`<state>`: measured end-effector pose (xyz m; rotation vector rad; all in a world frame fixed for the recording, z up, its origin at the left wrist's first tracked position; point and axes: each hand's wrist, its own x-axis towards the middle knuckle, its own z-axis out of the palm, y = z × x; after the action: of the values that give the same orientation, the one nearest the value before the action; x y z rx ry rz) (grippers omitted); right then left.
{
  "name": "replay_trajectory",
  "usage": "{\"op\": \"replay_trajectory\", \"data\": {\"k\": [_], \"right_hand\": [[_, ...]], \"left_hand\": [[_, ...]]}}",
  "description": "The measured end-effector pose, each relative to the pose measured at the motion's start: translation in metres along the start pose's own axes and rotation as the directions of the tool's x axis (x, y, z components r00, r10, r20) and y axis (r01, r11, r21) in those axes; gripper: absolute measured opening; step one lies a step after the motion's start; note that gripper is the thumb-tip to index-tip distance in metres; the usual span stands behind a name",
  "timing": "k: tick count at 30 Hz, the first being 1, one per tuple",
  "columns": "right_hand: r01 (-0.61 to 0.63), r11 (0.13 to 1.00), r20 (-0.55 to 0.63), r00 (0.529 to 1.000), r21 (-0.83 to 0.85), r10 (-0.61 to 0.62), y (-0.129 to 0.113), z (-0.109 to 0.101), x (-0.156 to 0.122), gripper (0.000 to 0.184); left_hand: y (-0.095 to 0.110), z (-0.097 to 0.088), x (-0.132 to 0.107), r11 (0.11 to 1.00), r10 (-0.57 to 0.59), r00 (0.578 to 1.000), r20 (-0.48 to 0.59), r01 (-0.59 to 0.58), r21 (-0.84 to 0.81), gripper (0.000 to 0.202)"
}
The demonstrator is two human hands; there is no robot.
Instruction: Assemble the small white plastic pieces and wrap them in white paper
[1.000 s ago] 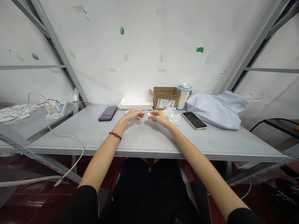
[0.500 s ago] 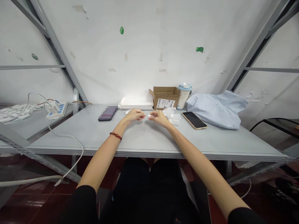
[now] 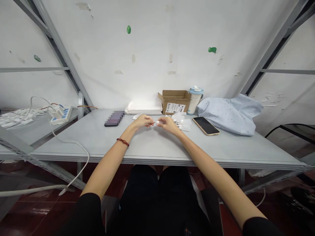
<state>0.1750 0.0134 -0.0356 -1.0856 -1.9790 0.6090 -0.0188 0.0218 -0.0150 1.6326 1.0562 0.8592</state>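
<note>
A light-blue cloth lies bunched on the right part of the bench. A phone with a pale edge lies screen up, just left of the cloth. A cup with a blue lid stands upright near the wall. A dark phone, its face obscured by blocks, lies on the left part. At far left, a power strip holds a plug; a white cable hangs past the bench's front edge. Green patches adhere to the wall.

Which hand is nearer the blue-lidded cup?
Right. The right hand is in front of the blue-lidded cup and to its left; the left hand is farther left.
</note>
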Motion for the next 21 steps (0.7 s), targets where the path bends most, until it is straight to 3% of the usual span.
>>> {"op": "replay_trajectory", "data": {"k": [13, 18, 21], "right_hand": [[-0.002, 1.0, 0.006, 1.0, -0.006, 0.002, 0.003, 0.004, 0.003, 0.018], [-0.007, 1.0, -0.014, 1.0, 0.014, 0.007, 0.001, 0.005, 0.006, 0.017], [-0.01, 1.0, -0.008, 1.0, 0.018, 0.01, 0.0, 0.005, 0.005, 0.017]], "left_hand": [[0.006, -0.001, -0.004, 0.999, -0.046, 0.998, 0.038, 0.046, 0.009, 0.023], [0.01, -0.014, -0.006, 0.995, -0.096, 0.994, -0.055, 0.094, -0.023, 0.031], [0.007, -0.018, -0.006, 0.997, -0.072, 0.996, -0.056, 0.071, -0.011, 0.032]]}}
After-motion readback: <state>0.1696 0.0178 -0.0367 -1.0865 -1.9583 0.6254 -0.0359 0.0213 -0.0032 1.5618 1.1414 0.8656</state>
